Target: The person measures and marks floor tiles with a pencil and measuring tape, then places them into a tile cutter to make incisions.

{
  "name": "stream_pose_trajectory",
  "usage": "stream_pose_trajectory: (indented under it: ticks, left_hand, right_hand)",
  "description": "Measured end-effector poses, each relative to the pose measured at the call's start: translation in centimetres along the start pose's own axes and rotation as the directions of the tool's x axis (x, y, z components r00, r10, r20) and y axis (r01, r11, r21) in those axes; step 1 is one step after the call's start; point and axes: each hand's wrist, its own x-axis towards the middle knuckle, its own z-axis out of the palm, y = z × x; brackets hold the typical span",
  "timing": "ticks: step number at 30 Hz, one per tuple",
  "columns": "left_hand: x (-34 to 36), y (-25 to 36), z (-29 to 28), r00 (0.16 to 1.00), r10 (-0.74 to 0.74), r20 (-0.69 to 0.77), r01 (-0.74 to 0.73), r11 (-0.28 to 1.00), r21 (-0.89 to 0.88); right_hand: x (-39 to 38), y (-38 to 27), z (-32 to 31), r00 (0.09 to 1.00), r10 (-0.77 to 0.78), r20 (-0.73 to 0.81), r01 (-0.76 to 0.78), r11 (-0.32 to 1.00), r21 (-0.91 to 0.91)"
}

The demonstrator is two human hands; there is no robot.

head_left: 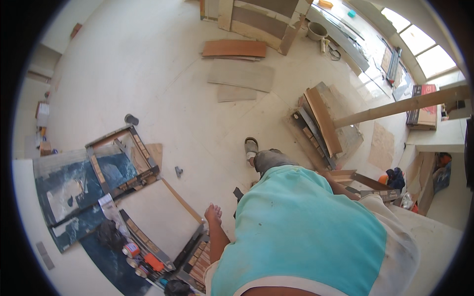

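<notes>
My left hand (213, 214) hangs low at my left side, its fingers loosely bent and slightly apart, with nothing visible in it. It is nearest the corner of a large pale panel (158, 217) with dark and tan edges; whether they touch I cannot tell. Past the turquoise shirt (301, 227) on my body, part of my right arm (339, 186) shows. The fingers of that hand are hidden. Beyond it leans a stack of brown and dark boards (321, 123), and beside it lies an open, shallow frame (355, 178). One sandalled foot (251, 146) is forward on the pale floor.
A dark, tan-edged frame (123, 158) lies on blue sheeting (69, 197) at left, near bottles and an orange item (154, 262). Flat boards (234, 48) lie ahead before a wooden cabinet frame (261, 19). A long wooden pole (400, 106) slants across the right; a bucket (316, 31) stands far right.
</notes>
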Motion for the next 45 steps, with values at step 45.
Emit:
stream_pose_trajectory:
  ticks: [45]
  left_hand:
    - [10.4,51.0,52.9,0.731,-0.619,0.287,-0.592,-0.368,0.717]
  right_hand:
    - [20.4,-32.3,-12.9,0.880,0.475,0.030,-0.304,0.513,0.803]
